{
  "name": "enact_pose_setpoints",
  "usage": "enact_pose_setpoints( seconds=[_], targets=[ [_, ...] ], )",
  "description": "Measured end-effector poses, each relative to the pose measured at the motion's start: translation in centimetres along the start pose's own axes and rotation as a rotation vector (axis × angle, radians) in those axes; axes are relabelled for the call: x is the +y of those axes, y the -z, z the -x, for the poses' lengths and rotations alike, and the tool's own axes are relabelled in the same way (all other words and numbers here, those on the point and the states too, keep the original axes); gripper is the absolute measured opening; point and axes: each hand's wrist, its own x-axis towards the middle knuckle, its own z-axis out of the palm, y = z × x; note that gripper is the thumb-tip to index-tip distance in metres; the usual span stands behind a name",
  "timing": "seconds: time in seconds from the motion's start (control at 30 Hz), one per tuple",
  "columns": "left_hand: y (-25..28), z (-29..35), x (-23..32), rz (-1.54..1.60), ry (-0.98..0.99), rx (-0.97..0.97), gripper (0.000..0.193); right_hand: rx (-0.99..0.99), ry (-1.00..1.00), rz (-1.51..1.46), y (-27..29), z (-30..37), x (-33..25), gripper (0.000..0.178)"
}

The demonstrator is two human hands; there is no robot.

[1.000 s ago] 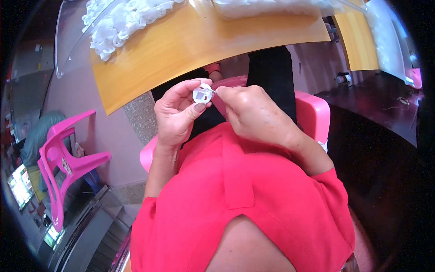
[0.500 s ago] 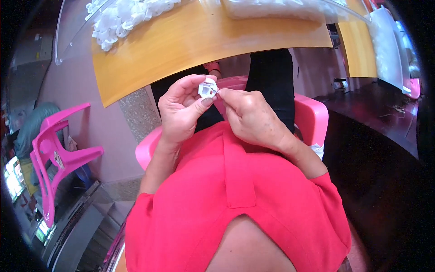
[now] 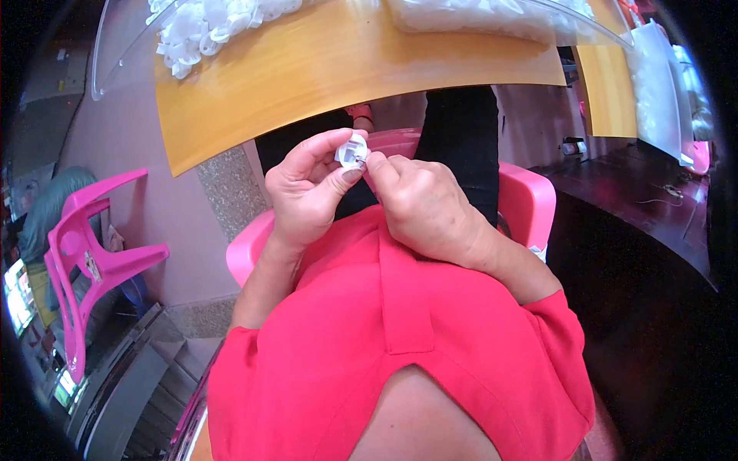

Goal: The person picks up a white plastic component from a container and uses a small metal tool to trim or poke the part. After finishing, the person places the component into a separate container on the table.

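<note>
Between the thumb and fingers of my left hand [image 3: 304,201] is a small round white plastic part [image 3: 350,150], its hollow inside facing up. Above my lap, my right hand [image 3: 430,201] is closed in a pinch right beside it. From its fingertips a thin, dark, metal-looking tip [image 3: 360,159] reaches into the opening of the part. The rest of that thin tool is hidden in my right fist, so its exact kind does not show.
Ahead is a yellow wood-grain tabletop [image 3: 346,73], bearing a heap of white plastic parts [image 3: 204,34] and a clear bag [image 3: 477,19] of pale pieces. A pink plastic chair [image 3: 92,246] stands at left. A dark surface [image 3: 615,180] lies at right.
My right hand has turned slightly, and the thin tip sits a little lower at the part's rim. My left hand keeps its hold, with the part tilted slightly. The whole view has shifted a little.
</note>
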Motion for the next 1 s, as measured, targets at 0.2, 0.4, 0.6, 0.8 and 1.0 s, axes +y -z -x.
enact_pose_setpoints(
  seconds=[0.2, 0.4, 0.6, 0.8, 1.0],
  targets=[
    [0.3, 0.4, -0.5, -0.206, -0.021, -0.013, 0.032, -0.160, 0.092, 0.350, 1.3, -0.6, -0.9, 0.014],
    [0.1, 0.4, -0.3, -0.309, 0.002, -0.036, 0.033, -0.253, 0.198, 0.398, 2.1, -1.0, -0.6, 0.016],
    [0.1, 0.4, -0.4, -0.348, 0.032, -0.087, 0.032, -0.381, 0.274, 0.318, 2.6, -1.3, -0.3, 0.015],
    [0.1, 0.5, -0.9, -0.035, 0.136, -0.030, 0.029, -0.309, 0.256, 0.540, 2.1, -0.6, -0.5, 0.016],
    [1.4, -0.9, -0.2, 0.081, 0.045, -0.176, 0.038, -0.176, 0.028, 0.159, 3.4, -0.5, 0.4, 0.024]
  ],
)
